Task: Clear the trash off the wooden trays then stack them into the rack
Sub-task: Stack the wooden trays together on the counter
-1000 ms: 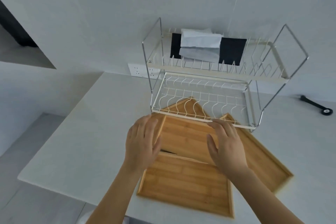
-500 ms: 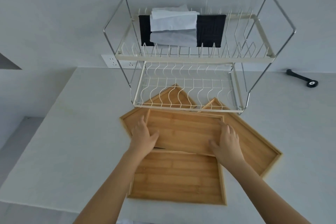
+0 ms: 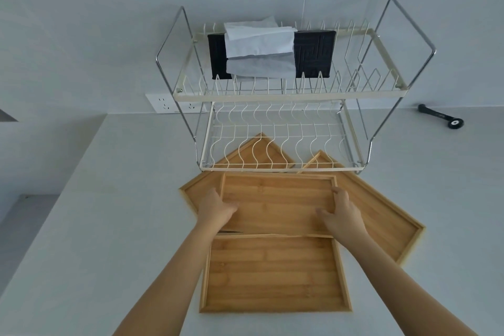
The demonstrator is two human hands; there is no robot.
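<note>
Both my hands on the top wooden tray [image 3: 275, 203], just in front of the rack [image 3: 281, 95]

My left hand [image 3: 216, 207] grips its left rim, thumb inside on the floor and fingers hidden over the edge; my right hand [image 3: 342, 213] holds the right rim, thumb also inside, and I cannot tell how far its fingers wrap underneath. This tray lies across a nearer tray [image 3: 275, 273] and two angled trays: the left one [image 3: 256, 150] and the right one [image 3: 381, 215], both partly hidden under the rack's lower wire tier. All sit on the white counter [image 3: 109, 226]. Upper tier holds a black mat [image 3: 313, 54] draped with white paper [image 3: 259, 41]. A dark tool [image 3: 439, 118] lies far right, too small to identify
</note>
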